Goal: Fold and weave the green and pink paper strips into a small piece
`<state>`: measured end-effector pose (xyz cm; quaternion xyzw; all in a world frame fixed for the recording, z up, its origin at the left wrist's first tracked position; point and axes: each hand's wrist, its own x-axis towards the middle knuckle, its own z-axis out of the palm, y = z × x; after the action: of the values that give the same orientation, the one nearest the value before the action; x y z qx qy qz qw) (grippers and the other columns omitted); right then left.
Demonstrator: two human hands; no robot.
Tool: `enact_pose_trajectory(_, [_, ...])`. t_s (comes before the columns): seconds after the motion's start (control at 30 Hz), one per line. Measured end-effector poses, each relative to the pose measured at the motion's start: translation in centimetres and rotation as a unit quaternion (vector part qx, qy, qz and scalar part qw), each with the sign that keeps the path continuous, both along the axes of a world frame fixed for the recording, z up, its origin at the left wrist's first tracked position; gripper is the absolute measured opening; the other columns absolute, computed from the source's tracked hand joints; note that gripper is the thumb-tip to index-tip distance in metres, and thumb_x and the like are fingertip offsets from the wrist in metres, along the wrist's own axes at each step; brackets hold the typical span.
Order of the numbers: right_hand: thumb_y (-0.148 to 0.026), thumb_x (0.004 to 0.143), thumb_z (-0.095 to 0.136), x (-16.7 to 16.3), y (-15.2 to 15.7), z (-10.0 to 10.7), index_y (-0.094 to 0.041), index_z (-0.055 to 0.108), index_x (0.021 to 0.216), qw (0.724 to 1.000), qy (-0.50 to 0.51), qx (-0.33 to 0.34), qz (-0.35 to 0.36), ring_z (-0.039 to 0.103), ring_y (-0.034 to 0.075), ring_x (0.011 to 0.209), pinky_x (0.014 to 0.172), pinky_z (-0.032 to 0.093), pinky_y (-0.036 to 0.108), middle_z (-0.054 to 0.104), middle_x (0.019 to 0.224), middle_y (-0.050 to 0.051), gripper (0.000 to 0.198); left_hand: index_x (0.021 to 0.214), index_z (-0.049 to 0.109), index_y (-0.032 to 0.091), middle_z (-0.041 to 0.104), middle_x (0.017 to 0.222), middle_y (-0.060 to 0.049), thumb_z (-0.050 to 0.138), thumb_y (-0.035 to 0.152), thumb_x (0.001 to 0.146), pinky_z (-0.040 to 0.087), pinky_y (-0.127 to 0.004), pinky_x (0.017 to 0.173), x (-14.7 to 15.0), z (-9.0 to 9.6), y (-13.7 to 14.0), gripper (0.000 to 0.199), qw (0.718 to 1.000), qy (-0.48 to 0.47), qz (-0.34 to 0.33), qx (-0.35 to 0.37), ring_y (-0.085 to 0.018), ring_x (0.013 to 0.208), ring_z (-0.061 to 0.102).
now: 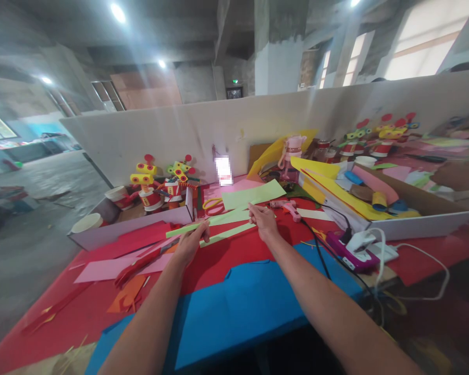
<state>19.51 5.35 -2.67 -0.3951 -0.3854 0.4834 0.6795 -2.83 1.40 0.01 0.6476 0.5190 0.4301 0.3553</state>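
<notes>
Above the middle of the red table, my left hand [191, 242] is closed on a light green paper strip [229, 215], whose rolled or folded end sticks out to the left. My right hand [263, 221] pinches at the strip's other end, its fingertips closed together. A second, narrower pale green strip [229, 235] runs just below, between the two hands. Behind them lies a wider light green paper sheet [254, 195]. A pink glue gun [287, 208] rests right of my right hand. Left of my left hand are red-handled scissors [135, 269] on pink paper [101, 270].
Paper-cup robot figures [148, 195] stand in a white box [136, 229] at left. On the right, a box [418, 226] holds coloured paper and rolls. A purple power strip [352, 252] trails cables. Blue sheets [234, 307] cover the near edge; a white partition [160, 138] stands behind.
</notes>
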Motion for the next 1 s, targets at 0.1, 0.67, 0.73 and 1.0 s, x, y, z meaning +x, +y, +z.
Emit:
enact_pose_trajectory(0.1, [-0.055, 0.061, 0.076, 0.4, 0.1, 0.4, -0.019, 0.053, 0.048, 1.000, 0.003, -0.005, -0.021, 0.039, 0.007, 0.039, 0.042, 0.034, 0.025, 0.042, 0.042, -0.005, 0.045, 0.048, 0.057, 0.021, 0.057, 0.055, -0.002, 0.049, 0.051, 0.088, 0.038, -0.026, 0.065, -0.1, 0.1, 0.0, 0.051, 1.000, 0.005, 0.006, -0.005, -0.016, 0.062, 0.050])
enact_pose_trajectory(0.67, [-0.048, 0.064, 0.076, 1.5, 1.2, 0.0, -0.018, 0.061, 0.058, 0.990, 0.090, 0.027, -0.103, 0.039, 0.006, 0.044, 0.047, 0.039, 0.023, 0.047, 0.049, -0.006, 0.035, 0.052, 0.055, 0.019, 0.054, 0.055, -0.001, 0.047, 0.046, 0.090, 0.042, -0.026, 0.063, -0.8, 0.1, 0.8, 0.047, 0.998, -0.041, -0.038, 0.011, -0.014, 0.059, 0.050])
enact_pose_trajectory(0.73, [-0.048, 0.065, 0.075, 1.4, 1.2, -0.1, -0.017, 0.066, 0.068, 0.987, 0.117, 0.024, -0.105, 0.040, 0.006, 0.046, 0.049, 0.042, 0.023, 0.052, 0.055, -0.004, 0.032, 0.058, 0.056, 0.018, 0.054, 0.056, -0.001, 0.050, 0.047, 0.089, 0.042, -0.026, 0.059, -0.6, -0.1, 1.0, 0.043, 0.992, -0.120, -0.023, 0.028, -0.013, 0.056, 0.049])
enact_pose_trajectory(1.0, [-0.058, 0.069, 0.072, -3.3, -1.1, -1.3, -0.018, 0.070, 0.076, 0.963, -0.072, 0.019, 0.257, 0.050, 0.009, 0.051, 0.058, 0.046, 0.024, 0.057, 0.057, -0.004, 0.041, 0.066, 0.057, 0.017, 0.058, 0.060, -0.001, 0.051, 0.051, 0.090, 0.042, -0.026, 0.056, 2.5, -1.9, 0.8, 0.042, 0.986, -0.132, -0.094, 0.031, -0.013, 0.055, 0.052])
